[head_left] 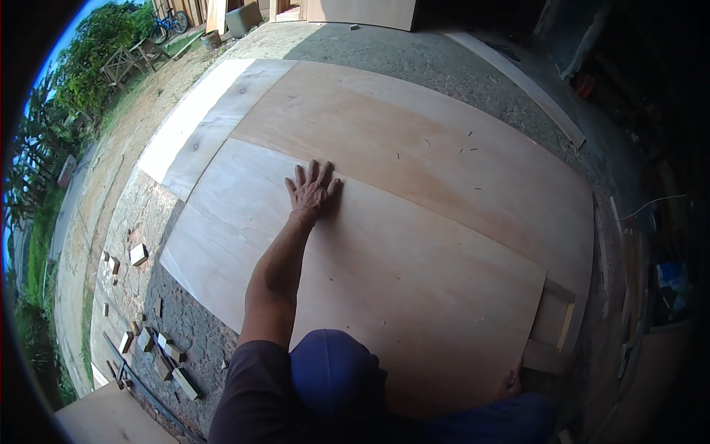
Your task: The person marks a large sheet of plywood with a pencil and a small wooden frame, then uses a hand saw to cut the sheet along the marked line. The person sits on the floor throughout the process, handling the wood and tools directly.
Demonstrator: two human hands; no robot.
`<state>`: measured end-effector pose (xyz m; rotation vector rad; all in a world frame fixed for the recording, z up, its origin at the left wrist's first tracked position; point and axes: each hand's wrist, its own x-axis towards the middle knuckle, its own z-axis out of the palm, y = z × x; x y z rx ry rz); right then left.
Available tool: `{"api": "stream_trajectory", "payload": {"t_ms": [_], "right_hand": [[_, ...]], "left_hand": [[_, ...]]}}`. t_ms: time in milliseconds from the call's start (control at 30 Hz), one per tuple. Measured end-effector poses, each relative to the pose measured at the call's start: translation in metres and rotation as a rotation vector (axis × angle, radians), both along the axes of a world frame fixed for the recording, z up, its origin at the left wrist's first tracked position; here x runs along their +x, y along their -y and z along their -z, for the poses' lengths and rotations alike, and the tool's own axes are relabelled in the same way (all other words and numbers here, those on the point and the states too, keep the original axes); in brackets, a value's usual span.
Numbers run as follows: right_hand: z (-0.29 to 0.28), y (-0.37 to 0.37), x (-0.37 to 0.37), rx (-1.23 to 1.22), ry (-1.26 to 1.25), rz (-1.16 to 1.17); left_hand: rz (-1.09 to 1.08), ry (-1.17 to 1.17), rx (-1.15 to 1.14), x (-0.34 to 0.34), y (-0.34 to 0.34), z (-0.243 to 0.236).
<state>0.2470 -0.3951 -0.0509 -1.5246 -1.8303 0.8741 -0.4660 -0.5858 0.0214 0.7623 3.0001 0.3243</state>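
Observation:
My left hand (313, 194) lies flat on a pale plywood sheet (414, 274), fingers spread, near that sheet's far edge. At the sheet's near right corner my right hand (512, 380) grips the edge; its fingers are partly hidden. This sheet rests over a larger, browner plywood panel (384, 111), which shows beyond it. Past the right edge of the upper sheet, part of a wooden frame (566, 325) is exposed. A rounded blue cloth shape (329, 370) blocks the near part of the sheet.
Several small nails or slivers (462, 150) lie on the far panel. Wood offcuts (168, 349) and a dark thin bar (144, 388) are on the rough ground at left. A long board (518, 85) lies at the far right. Another board (111, 418) sits at lower left.

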Motion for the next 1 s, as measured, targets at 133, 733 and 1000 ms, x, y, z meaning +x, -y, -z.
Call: {"api": "stream_trajectory", "payload": {"t_ms": [133,733,1000], "right_hand": [[0.006,-0.001,0.005,0.0,0.026,0.033],[0.009,0.032,0.011,-0.014,-0.079,0.027],[0.002,0.038,0.002,0.051,-0.132,-0.008]], "left_hand": [[0.014,-0.004,0.021,0.003,0.002,-0.002],[0.02,0.018,-0.107,0.003,0.007,-0.005],[0.027,0.031,-0.119,0.005,0.008,-0.007]]}}
